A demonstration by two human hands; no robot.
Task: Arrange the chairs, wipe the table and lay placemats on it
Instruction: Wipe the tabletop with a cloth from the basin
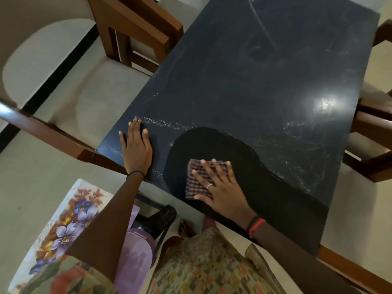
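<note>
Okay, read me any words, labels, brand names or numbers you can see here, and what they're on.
No text can be read. The dark table, the checked cloth under the right hand and the flower-printed mat show only patterns, no letters or numbers.

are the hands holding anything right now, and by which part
Nothing is gripped. The right hand presses flat on top of the folded checked cloth, fingers spread; the left hand rests flat on the table.

Table (265, 71): black, whitish dusty streaks, darker wiped patch. Cloth (203, 177) on table: maroon/white check. Chair (135, 24) left of table: brown wood, cream seat. Mat (70, 213) below table's near-left corner: white w/ purple + orange flowers.
</note>
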